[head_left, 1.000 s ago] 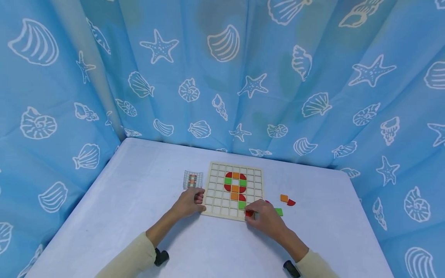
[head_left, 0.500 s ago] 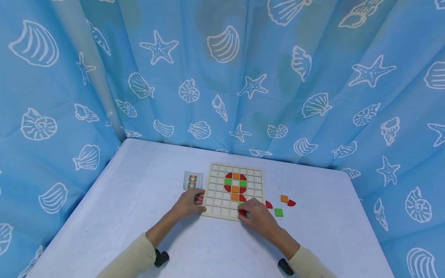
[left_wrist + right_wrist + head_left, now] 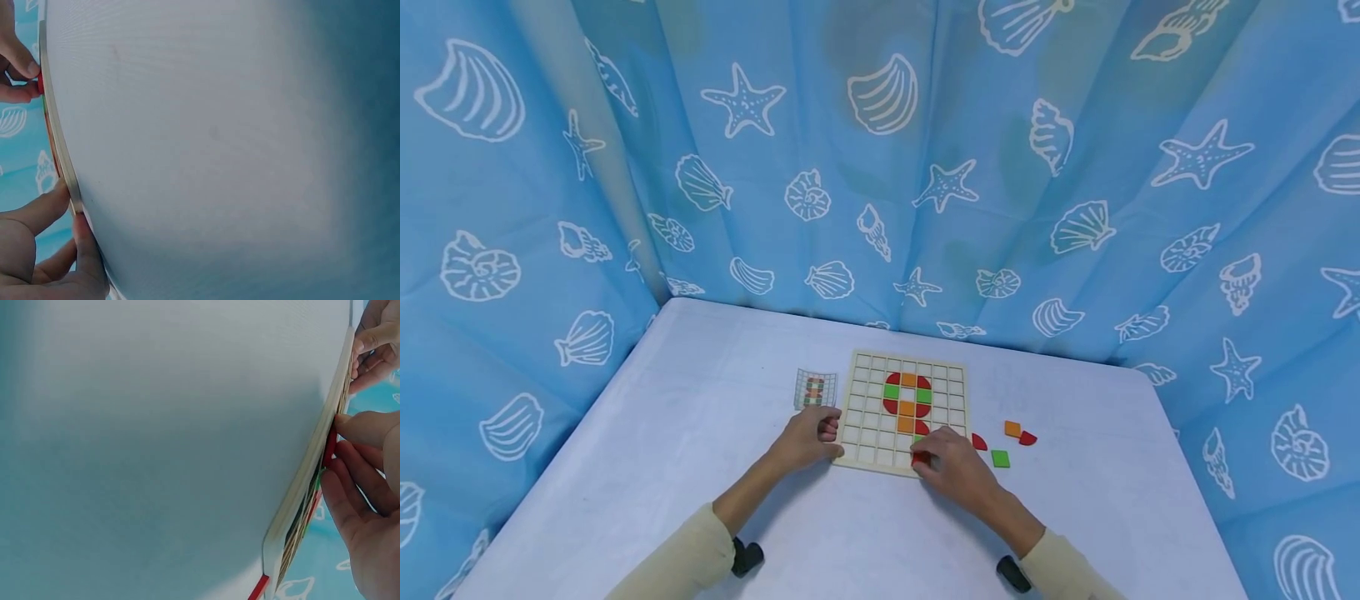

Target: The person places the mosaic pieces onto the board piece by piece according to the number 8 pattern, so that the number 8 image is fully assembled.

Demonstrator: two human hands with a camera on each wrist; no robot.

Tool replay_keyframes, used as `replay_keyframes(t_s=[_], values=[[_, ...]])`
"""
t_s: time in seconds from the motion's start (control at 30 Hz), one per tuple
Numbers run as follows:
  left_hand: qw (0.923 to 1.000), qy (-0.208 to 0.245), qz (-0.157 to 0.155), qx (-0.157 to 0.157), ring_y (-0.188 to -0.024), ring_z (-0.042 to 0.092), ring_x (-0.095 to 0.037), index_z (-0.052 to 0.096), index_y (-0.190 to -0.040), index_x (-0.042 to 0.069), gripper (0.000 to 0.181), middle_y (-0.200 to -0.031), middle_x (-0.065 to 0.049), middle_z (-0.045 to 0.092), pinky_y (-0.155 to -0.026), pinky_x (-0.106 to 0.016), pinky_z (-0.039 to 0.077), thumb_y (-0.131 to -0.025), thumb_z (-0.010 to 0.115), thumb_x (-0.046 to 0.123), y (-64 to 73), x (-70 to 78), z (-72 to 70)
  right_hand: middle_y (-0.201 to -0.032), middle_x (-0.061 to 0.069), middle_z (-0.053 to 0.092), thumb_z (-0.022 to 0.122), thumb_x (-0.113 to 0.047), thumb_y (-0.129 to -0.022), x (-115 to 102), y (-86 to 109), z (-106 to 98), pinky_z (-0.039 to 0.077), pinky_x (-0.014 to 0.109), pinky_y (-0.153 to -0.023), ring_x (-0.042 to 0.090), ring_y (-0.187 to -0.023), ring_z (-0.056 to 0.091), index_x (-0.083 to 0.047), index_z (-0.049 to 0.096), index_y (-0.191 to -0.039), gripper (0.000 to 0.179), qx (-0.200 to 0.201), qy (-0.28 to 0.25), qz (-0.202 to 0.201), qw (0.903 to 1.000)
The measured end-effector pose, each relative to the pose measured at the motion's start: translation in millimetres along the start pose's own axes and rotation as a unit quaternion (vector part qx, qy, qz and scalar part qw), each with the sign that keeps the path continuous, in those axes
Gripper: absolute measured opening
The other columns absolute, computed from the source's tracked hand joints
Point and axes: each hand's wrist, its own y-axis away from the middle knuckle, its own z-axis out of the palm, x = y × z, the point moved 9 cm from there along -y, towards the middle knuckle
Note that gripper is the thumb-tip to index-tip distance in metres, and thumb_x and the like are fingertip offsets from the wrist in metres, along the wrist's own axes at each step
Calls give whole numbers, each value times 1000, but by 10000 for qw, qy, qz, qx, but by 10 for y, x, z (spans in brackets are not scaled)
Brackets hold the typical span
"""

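A square wooden grid board point(image 3: 868, 400) lies on the table with red, green and orange tiles set in its middle columns. At its left edge, near the front corner, my left hand point(image 3: 808, 435) pinches the board; the left wrist view has the thumb and a finger on either side of the edge. My right hand point(image 3: 955, 467) is over the front row, pinching a red tile point(image 3: 330, 447) between thumb and fingers. That tile sits right at the board's surface in the right wrist view. The green tile just behind it is mostly hidden by the fingers.
A small pattern card point(image 3: 816, 389) with a coloured grid lies left of the board. Right of it are loose tiles: a red quarter-round point(image 3: 979, 442), a green square point(image 3: 1001, 458), an orange square point(image 3: 1012, 429) and another red quarter-round point(image 3: 1027, 438). A blue shell-print curtain point(image 3: 880, 167) surrounds the table.
My right hand has moved a little left over the front row with the red tile, uncovering the loose red and green tiles, then stayed there. The left hand keeps its place.
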Motion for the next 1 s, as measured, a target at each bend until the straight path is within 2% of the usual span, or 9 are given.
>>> replay_keyframes(t_s=[0.17,0.33,0.53,0.73,1.0], values=[[10000,-16,-37,6,-91,59,-17,55,-129,-8,61,-99,-6,58,-78,-27,54,-75,82,0,-13,-16,16,-99,-12,68,80,-20,-82,8,-15,22,53,22,-81,4,-93,55,-20,75,-109,27,-372,-213,-18,9991],[10000,-36,-88,18,-90,58,-16,55,-129,-8,61,-99,-5,57,-78,-26,53,-75,82,-1,-16,-5,17,-102,-13,68,79,-24,-83,26,-14,23,53,24,-81,4,-93,54,-21,75,-112,29,-586,-192,-92,9981],[9999,-53,-100,4,-90,59,-15,55,-129,-8,61,-99,-5,58,-78,-27,53,-75,82,0,-19,-14,11,-97,-13,67,81,-30,-81,11,-13,21,53,21,-77,3,-89,52,-20,75,-109,30,-422,-197,-82,9989],[9999,-105,-31,-17,-89,58,-15,55,-130,-8,61,-99,-4,58,-78,-28,53,-75,82,1,-36,-29,16,-94,-11,68,82,-25,-79,-37,-19,-16,53,21,-76,4,-87,54,-18,76,-104,26,-115,-210,-127,9996],[10000,-8,-37,13,-90,60,-16,55,-130,-9,61,-98,-5,59,-79,-28,54,-75,81,0,-18,-36,13,-98,-11,69,82,-22,-79,-12,13,-5,54,24,-81,4,-91,57,-18,76,-105,26,-386,-345,-99,9986]])
